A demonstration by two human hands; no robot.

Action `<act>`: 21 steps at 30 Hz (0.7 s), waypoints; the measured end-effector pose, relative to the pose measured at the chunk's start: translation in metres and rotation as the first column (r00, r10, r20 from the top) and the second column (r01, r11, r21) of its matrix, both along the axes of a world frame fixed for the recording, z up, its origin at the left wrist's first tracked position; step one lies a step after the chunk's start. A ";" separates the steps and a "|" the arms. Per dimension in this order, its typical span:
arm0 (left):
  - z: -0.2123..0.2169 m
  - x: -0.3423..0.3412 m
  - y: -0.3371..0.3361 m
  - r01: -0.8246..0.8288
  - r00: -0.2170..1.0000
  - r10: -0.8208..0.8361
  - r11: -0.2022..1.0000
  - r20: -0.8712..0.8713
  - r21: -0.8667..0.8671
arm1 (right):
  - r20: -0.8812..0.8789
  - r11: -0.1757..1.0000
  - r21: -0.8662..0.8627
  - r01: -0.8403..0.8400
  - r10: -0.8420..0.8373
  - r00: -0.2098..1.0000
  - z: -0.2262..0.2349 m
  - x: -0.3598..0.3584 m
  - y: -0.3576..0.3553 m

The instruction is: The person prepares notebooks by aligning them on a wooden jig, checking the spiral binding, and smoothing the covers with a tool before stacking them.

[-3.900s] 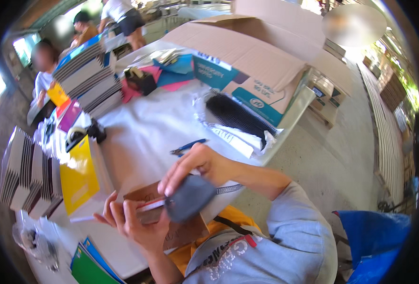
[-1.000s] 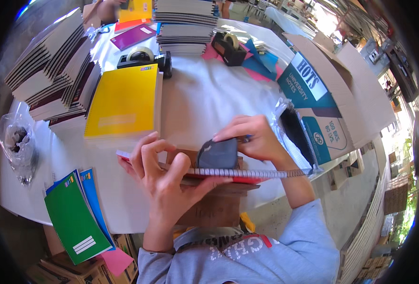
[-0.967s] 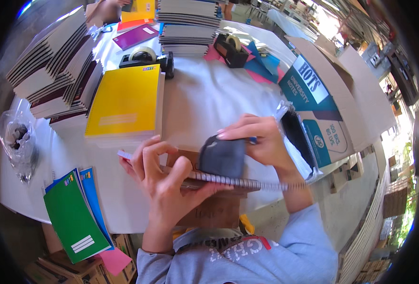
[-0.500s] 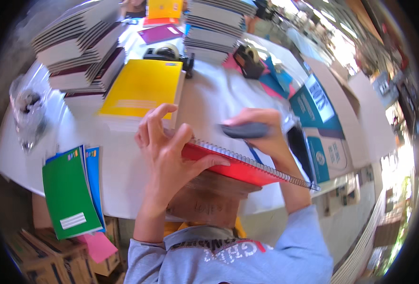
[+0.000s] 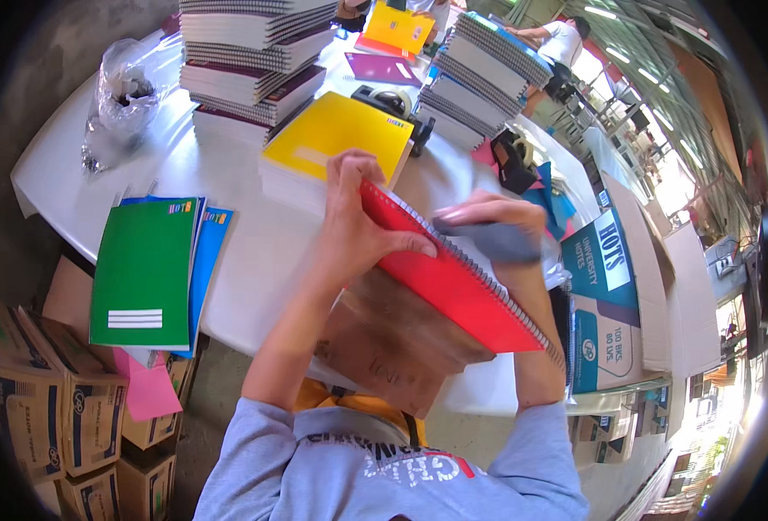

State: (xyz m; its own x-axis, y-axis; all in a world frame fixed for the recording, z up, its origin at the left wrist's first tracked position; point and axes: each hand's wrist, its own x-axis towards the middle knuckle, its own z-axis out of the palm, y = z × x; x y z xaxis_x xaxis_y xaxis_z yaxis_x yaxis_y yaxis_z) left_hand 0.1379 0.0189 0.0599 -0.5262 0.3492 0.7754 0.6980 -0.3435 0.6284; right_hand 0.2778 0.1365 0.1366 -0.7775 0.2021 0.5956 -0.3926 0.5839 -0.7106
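A red spiral notebook [image 5: 440, 282] is tilted up in front of my chest, its wire coil along the upper right edge. My left hand [image 5: 353, 226] grips it near its upper end, thumb on the red cover and fingers behind. Wrapped in my right hand [image 5: 516, 215] is a dark grey rounded tool [image 5: 492, 241], blurred, so its kind does not show. The tool is just beside the coil; whether it touches cannot be made out. Brown cardboard [image 5: 392, 352] lies under the notebook. Behind my left hand sits a pile topped by a yellow notebook [image 5: 336, 135].
Tall notebook stacks [image 5: 253, 65] [image 5: 479, 82] stand on the white table [image 5: 253, 295]. Tape dispensers [image 5: 516, 165] are farther back. Green [image 5: 145, 269] and blue notebooks lie left, a plastic bag [image 5: 123, 104] beyond. An opened carton [image 5: 605, 304] stands right. People are at the back.
The view has shifted, so the table things sit farther right. The red notebook is turned more steeply, showing more cover. My right hand with the tool stays by the coil.
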 end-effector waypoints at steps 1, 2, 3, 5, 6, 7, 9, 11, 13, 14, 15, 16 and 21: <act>-0.004 -0.003 -0.002 -0.015 1.000 0.015 1.000 0.001 -0.022 | 0.085 0.968 0.246 -0.050 0.030 0.996 0.003 -0.010 -0.005; -0.001 -0.001 0.000 0.048 0.994 -0.047 0.999 0.095 -0.012 | 0.326 0.956 0.286 0.070 -0.166 0.931 -0.009 -0.012 0.015; 0.001 0.002 0.001 0.110 0.976 -0.108 0.994 0.189 0.001 | 0.310 0.948 0.241 0.205 -0.276 0.910 -0.022 -0.013 0.027; -0.004 0.001 0.002 0.102 0.979 -0.099 0.995 0.178 -0.007 | 0.121 0.975 -0.066 0.214 -0.205 0.971 -0.012 -0.013 0.021; -0.006 -0.001 0.004 0.103 0.979 -0.098 0.995 0.181 -0.019 | 0.005 0.970 -0.238 -0.055 0.057 0.998 -0.006 -0.012 0.006; -0.006 -0.004 -0.004 0.079 0.980 -0.071 0.996 0.184 -0.034 | 0.032 0.967 0.199 -0.157 0.153 0.988 0.004 -0.023 -0.004; 0.001 0.003 -0.004 0.213 0.935 -0.165 0.969 0.315 -0.123 | 0.411 0.970 0.237 0.055 -0.151 0.899 -0.015 -0.025 0.022; 0.001 0.004 -0.009 0.192 0.951 -0.154 0.974 0.267 -0.120 | 0.310 0.927 0.350 0.132 -0.248 0.918 -0.005 -0.031 0.018; 0.002 0.001 -0.012 0.178 0.962 -0.145 0.975 0.231 -0.131 | 0.098 0.947 -0.275 -0.167 0.200 0.975 -0.006 -0.025 -0.006; 0.001 -0.002 -0.015 0.246 0.932 -0.204 0.963 0.299 -0.110 | 0.192 0.975 -0.207 -0.078 0.119 0.974 -0.012 -0.028 -0.012; 0.000 -0.004 -0.017 0.311 0.894 -0.261 0.947 0.364 -0.085 | 0.188 0.973 -0.216 -0.078 0.120 0.975 -0.017 -0.030 -0.008; -0.001 -0.002 -0.017 0.322 0.893 -0.266 0.941 0.363 -0.103 | 0.291 1.000 -0.007 0.004 -0.002 0.957 -0.025 -0.031 0.001; 0.007 0.002 -0.018 0.430 0.657 -0.395 0.896 0.643 0.111 | 0.155 0.475 0.763 0.439 -0.793 0.589 -0.072 0.002 0.091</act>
